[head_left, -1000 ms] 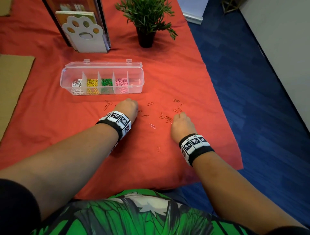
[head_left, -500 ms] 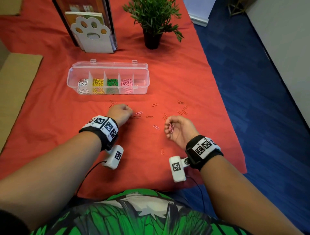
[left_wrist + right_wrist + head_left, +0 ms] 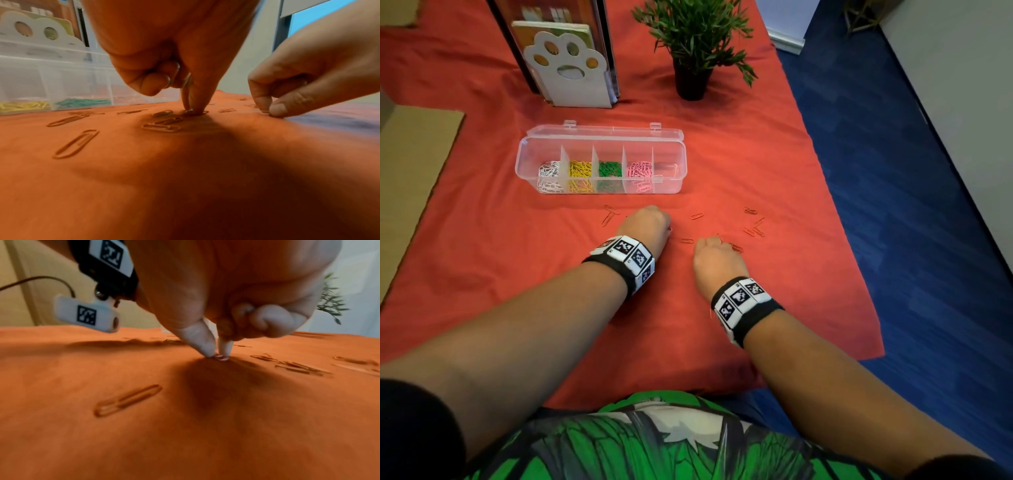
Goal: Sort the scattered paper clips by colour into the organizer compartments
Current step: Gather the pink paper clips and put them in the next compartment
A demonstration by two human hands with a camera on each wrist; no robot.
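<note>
A clear organizer [image 3: 671,185] stands on the red cloth [image 3: 482,240] with white, yellow, green and pink paper clips in separate compartments. Several loose paper clips [image 3: 754,226] lie in front of it. My left hand [image 3: 654,219] is palm down, and its fingertips [image 3: 197,107] pinch a paper clip [image 3: 202,112] lying on the cloth. More metal shows inside its curled fingers. My right hand [image 3: 717,241], just to the right, has thumb and forefinger [image 3: 205,344] pinching a paper clip [image 3: 221,358] on the cloth.
A white paw-shaped book holder [image 3: 571,68] and a potted plant [image 3: 691,82] stand behind the organizer. Cardboard [image 3: 410,164] lies at the left. The cloth's right edge [image 3: 835,219] drops to blue floor. More clips lie left of my left hand [image 3: 610,216].
My right hand, palm up with pink clips half a second ago, has turned palm down onto the cloth. My left hand has stayed low among the clips near the organizer.
</note>
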